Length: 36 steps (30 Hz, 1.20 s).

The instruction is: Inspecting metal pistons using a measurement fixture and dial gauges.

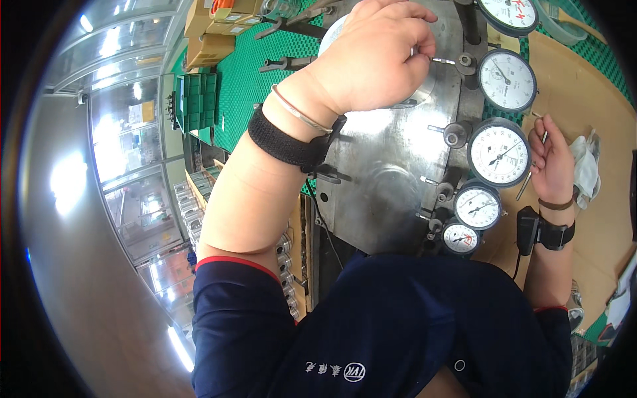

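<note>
My left hand point(388, 56) reaches across the steel fixture plate point(378, 146), over a round silvery part point(332, 36) that it mostly covers. Its fingers are curled, and a small bit of metal shows between them beside a gauge's probe tip point(443, 61); what they hold is hidden. To the right of the plate, my right hand point(554, 159) is closed around a thin metal rod point(524, 186), which slants out below the fingers. Between the hands, along the plate's right edge, stand several dial gauges, among them a large one point(499, 152) and another above it point(507, 80).
Dark metal prongs point(292, 64) stick out left of the plate over a green mat point(242, 89). Brown cardboard point(554, 79) lies to the right, with a white cloth point(586, 169) on it. Green crates point(198, 99) and cardboard boxes point(211, 50) stand at the far left.
</note>
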Available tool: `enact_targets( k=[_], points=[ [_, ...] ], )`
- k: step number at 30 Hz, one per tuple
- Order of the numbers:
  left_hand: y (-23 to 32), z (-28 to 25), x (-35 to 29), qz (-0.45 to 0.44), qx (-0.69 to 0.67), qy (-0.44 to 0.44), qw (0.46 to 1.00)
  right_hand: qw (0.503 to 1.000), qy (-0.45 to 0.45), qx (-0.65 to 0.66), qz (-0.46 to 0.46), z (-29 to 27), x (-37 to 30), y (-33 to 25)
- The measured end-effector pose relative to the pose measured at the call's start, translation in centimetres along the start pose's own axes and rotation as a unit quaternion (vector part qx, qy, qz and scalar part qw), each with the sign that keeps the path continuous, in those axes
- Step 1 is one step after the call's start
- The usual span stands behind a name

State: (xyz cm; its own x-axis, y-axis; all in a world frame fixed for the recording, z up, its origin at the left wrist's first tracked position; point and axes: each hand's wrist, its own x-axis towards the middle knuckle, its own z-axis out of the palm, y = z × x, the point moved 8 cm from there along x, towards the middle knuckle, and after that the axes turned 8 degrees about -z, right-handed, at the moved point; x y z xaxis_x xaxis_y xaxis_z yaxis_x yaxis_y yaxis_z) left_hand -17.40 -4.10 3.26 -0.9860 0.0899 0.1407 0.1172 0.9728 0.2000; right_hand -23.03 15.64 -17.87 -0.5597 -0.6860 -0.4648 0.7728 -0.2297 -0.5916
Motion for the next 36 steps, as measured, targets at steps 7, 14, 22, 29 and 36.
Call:
enact_targets(
  k=[7, 14, 22, 29, 36],
  points=[
    [0.2, -0.2, -0.1, -0.014, 0.010, 0.007, 1.000, 1.000, 0.005, -0.004, 0.003, -0.1, 0.2, 0.0],
    [0.7, -0.3, 0.2, -0.022, 0.010, -0.009, 1.000, 1.000, -0.005, 0.003, -0.001, -0.3, 0.1, -0.1],
    [1.1, 0.9, -0.1, -0.057, 0.072, -0.055, 0.994, 0.997, -0.063, -0.023, -0.048, 4.4, 0.7, 0.1],
    [1.3, 1.5, 0.8, -0.087, 0.061, -0.027, 0.994, 0.997, -0.058, -0.021, -0.048, 4.8, 1.6, 0.2],
    [1.8, 1.9, 1.0, -0.084, 0.115, -0.029, 0.989, 0.999, -0.028, 0.001, -0.026, 3.8, 2.2, 1.1]
  ],
)
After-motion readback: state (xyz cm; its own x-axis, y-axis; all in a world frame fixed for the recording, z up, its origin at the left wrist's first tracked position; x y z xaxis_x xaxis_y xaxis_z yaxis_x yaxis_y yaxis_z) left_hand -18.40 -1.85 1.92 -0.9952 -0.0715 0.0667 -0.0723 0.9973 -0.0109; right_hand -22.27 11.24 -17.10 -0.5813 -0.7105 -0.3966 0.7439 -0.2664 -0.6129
